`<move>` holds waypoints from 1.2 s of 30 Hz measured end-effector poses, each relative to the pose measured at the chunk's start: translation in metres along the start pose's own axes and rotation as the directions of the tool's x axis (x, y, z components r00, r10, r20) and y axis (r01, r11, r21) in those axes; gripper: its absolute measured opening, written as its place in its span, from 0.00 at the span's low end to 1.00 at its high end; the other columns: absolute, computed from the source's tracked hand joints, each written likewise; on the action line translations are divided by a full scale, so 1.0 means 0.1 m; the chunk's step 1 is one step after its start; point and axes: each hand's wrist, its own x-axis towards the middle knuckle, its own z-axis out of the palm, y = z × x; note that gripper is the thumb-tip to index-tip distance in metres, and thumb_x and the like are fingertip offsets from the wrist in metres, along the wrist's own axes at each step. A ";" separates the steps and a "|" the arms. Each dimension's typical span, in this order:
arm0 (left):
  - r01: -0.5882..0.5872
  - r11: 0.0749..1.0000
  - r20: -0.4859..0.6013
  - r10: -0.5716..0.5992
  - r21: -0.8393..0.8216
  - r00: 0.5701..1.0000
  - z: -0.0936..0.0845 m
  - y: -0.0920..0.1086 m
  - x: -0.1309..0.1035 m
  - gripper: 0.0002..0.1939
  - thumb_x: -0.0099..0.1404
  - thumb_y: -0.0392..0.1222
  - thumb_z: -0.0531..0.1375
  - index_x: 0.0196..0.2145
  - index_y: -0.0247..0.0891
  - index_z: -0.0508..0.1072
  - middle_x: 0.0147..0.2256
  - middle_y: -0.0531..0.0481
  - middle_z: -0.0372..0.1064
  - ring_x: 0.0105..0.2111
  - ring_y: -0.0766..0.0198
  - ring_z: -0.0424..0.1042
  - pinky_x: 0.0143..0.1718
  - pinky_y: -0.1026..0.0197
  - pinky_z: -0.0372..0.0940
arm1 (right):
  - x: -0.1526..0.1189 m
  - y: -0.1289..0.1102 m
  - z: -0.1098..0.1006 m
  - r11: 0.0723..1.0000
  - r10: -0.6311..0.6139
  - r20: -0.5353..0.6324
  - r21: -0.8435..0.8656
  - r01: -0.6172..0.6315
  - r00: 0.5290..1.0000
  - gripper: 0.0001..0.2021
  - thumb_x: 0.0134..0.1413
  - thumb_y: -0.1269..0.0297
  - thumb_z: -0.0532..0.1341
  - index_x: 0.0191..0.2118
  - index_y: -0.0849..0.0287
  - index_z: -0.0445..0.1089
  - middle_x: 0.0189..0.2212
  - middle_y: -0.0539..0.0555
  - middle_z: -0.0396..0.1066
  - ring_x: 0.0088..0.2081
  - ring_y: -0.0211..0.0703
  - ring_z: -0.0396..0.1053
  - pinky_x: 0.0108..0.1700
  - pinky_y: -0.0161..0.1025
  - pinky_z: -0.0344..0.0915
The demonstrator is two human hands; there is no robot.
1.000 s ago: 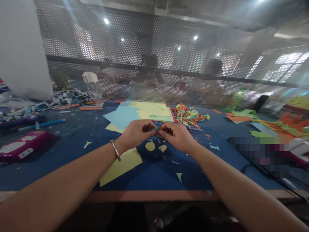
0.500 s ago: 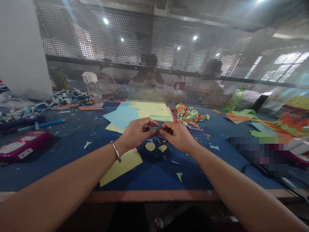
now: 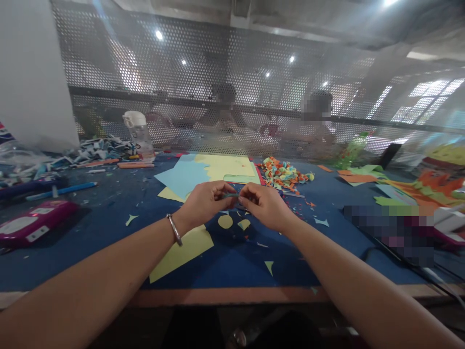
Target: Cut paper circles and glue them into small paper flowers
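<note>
Above the blue tabletop, my left hand (image 3: pixel 208 198) pinches a small greenish paper piece (image 3: pixel 231 195). My right hand (image 3: pixel 267 203) meets it from the other side, thumb and fingertips pressed together on the same piece. The fingers largely cover it, so its full shape is hidden. Just below the hands lie a round yellow paper disc (image 3: pixel 225 221) and a second, partly cut-looking yellow piece (image 3: pixel 243 224). A yellow sheet (image 3: pixel 183 256) rests under my left wrist. Behind my hands, light blue paper (image 3: pixel 187 172) overlaps pale yellow paper (image 3: pixel 232 166).
A heap of curled orange, yellow and blue paper bits (image 3: pixel 283 172) sits behind my right hand. On the left are a purple box-like device (image 3: pixel 39 220), a blue pen (image 3: pixel 61 190) and a white-lidded bottle (image 3: pixel 140 135). A perforated metal screen (image 3: pixel 196 72) bounds the back.
My hands stay together at nearly the same place. The greenish paper piece has turned slightly and now shows as a thinner edge between the fingers.
</note>
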 end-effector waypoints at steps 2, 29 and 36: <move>0.026 0.999 0.042 -0.027 0.034 0.999 -0.03 -0.02 0.00 0.08 0.60 0.46 0.64 0.33 0.38 0.76 0.29 0.48 0.79 0.31 0.60 0.78 0.35 0.60 0.71 | 0.00 0.02 0.01 1.000 0.018 0.011 0.010 -0.018 1.000 0.06 0.59 0.63 0.60 0.33 0.59 0.68 0.23 0.47 0.65 0.24 0.34 0.58 0.29 0.34 0.54; 0.071 0.987 0.108 -0.055 -0.145 0.993 0.04 0.06 -0.01 0.10 0.61 0.48 0.65 0.30 0.38 0.74 0.27 0.47 0.78 0.28 0.61 0.79 0.30 0.61 0.70 | 0.02 0.04 0.01 0.983 0.057 0.045 0.170 -0.064 0.997 0.07 0.54 0.63 0.61 0.28 0.58 0.66 0.18 0.45 0.62 0.21 0.34 0.57 0.25 0.34 0.53; 0.096 0.980 0.029 -0.093 -0.175 0.995 -0.07 0.06 0.03 0.12 0.61 0.49 0.66 0.30 0.37 0.72 0.29 0.46 0.79 0.28 0.62 0.79 0.32 0.60 0.72 | 0.03 0.05 -0.06 0.949 0.164 0.008 0.273 -0.160 0.986 0.05 0.54 0.63 0.61 0.30 0.58 0.67 0.17 0.44 0.62 0.18 0.33 0.60 0.22 0.34 0.58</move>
